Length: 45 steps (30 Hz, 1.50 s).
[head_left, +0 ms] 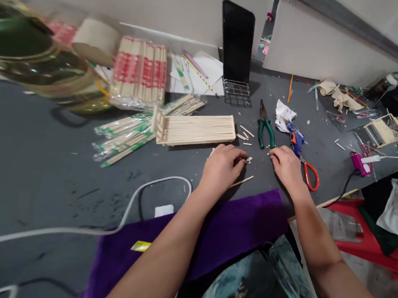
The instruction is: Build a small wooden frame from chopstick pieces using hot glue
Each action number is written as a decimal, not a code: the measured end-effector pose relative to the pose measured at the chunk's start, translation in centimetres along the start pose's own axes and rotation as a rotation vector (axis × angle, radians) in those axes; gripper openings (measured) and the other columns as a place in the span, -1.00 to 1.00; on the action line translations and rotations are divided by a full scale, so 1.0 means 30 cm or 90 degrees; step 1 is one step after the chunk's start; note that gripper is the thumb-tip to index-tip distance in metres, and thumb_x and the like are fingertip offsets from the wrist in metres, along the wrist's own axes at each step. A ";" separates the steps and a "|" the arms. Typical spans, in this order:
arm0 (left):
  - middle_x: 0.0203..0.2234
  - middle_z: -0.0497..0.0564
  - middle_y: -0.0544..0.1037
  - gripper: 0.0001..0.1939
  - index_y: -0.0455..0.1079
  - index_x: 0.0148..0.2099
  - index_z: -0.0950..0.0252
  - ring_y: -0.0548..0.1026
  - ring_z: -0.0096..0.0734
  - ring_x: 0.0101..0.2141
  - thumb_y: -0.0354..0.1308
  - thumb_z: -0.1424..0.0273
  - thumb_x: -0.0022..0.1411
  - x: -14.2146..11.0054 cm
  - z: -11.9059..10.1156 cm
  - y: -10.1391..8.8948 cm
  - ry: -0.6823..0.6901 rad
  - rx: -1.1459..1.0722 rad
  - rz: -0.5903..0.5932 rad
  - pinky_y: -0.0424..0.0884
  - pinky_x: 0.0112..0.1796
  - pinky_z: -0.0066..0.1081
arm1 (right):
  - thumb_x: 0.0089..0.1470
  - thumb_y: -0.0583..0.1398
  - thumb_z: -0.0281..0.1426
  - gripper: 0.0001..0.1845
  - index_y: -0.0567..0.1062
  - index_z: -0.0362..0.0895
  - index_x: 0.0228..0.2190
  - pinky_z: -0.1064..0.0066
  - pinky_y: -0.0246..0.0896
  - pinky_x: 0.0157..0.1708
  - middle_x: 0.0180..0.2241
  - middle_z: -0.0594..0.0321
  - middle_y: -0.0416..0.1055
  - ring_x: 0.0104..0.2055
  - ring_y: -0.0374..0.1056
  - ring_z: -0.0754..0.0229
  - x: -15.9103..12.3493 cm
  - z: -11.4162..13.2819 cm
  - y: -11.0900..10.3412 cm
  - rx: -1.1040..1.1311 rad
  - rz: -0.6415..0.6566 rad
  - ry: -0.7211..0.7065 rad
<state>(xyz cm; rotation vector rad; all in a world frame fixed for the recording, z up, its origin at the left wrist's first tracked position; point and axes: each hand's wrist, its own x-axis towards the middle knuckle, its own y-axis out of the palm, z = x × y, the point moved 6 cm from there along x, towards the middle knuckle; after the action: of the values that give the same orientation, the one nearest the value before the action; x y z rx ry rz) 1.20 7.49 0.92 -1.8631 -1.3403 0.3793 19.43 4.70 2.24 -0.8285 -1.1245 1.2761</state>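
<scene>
- In the head view, the left hand [220, 169] is bending its fingers low over the bench [61, 188], with thumb and forefinger nearing some small wooden bits [249, 160]; whether it is gripping one, I cannot tell.
- The right hand [287, 167] is curling its fingers just beside the green-handled pliers [263, 122]; its fingertips are hiding too much to show whether they are closing on anything.
- The stick frame [198, 129] is lying on the bench beyond the left hand, and short stick pieces [243, 137] are resting just off its right end.
- For bits this small, fingertip work is probably paying off best: approaching low, pinching lightly and lifting straight up, so that nothing is skidding away.
- The left wrist is passing close to the frame's near side, so swinging outward would be risking a nudge; moving from the fingers is looking safer.
- A loose stick [243, 182] is lying between the left hand and the purple cloth [245, 217], where a dragging sleeve or palm could be rolling it.
- The blue glue gun [298, 140] is sitting just past the right hand; since its heat is not showing, treating its nozzle as hot is wise.
</scene>
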 end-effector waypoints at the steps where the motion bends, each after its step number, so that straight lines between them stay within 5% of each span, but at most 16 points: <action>1: -0.38 0.05 0.55 -0.80 0.56 -0.18 0.25 0.45 -0.18 -0.23 0.10 0.46 0.24 0.001 0.001 0.001 -0.002 0.000 -0.001 0.38 -0.19 -0.25 | 0.25 0.10 -0.49 -0.78 0.56 -0.07 -0.24 0.31 0.26 -0.13 -0.25 0.14 0.47 -0.11 0.38 0.09 0.012 0.000 0.014 -0.012 0.004 -0.008; 16: -0.34 0.07 0.58 -0.81 0.55 -0.22 0.26 0.42 -0.18 -0.22 0.11 0.52 0.24 -0.004 -0.008 0.009 -0.008 0.007 0.011 0.39 -0.21 -0.24 | 0.26 0.09 -0.43 -0.79 0.54 -0.08 -0.25 0.29 0.22 -0.15 -0.24 0.13 0.45 -0.14 0.35 0.06 0.011 -0.011 0.042 -0.025 0.000 -0.029; 23: -0.32 0.08 0.58 -0.84 0.55 -0.19 0.26 0.43 -0.15 -0.19 0.14 0.51 0.25 -0.006 -0.008 0.008 -0.020 0.014 0.014 0.40 -0.21 -0.25 | 0.15 0.11 -0.51 -0.83 0.49 -0.06 -0.33 0.37 0.21 -0.26 -0.37 0.25 0.45 -0.30 0.36 0.16 0.013 0.067 0.020 0.083 0.033 -0.019; 34: -0.30 0.10 0.58 -0.87 0.56 -0.20 0.29 0.42 -0.13 -0.18 0.17 0.45 0.30 0.000 -0.012 0.026 -0.046 0.048 0.048 0.36 -0.23 -0.25 | 0.25 0.13 -0.41 -0.81 0.57 -0.08 -0.25 0.31 0.28 -0.17 -0.26 0.16 0.48 -0.17 0.41 0.08 0.018 0.108 0.101 0.078 0.065 -0.006; 45: -0.31 0.10 0.58 -0.89 0.56 -0.22 0.31 0.42 -0.13 -0.19 0.19 0.46 0.30 -0.001 -0.009 0.028 -0.066 0.060 0.055 0.35 -0.24 -0.25 | 0.23 0.14 -0.41 -0.86 0.53 -0.06 -0.30 0.34 0.27 -0.18 -0.29 0.19 0.44 -0.18 0.37 0.11 0.015 0.120 0.102 0.094 0.063 0.003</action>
<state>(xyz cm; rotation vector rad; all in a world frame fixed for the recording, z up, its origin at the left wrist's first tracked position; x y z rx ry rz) 1.91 7.23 0.47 -1.8483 -1.2905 0.5806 15.04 5.21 0.46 -0.7834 -0.9831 1.4208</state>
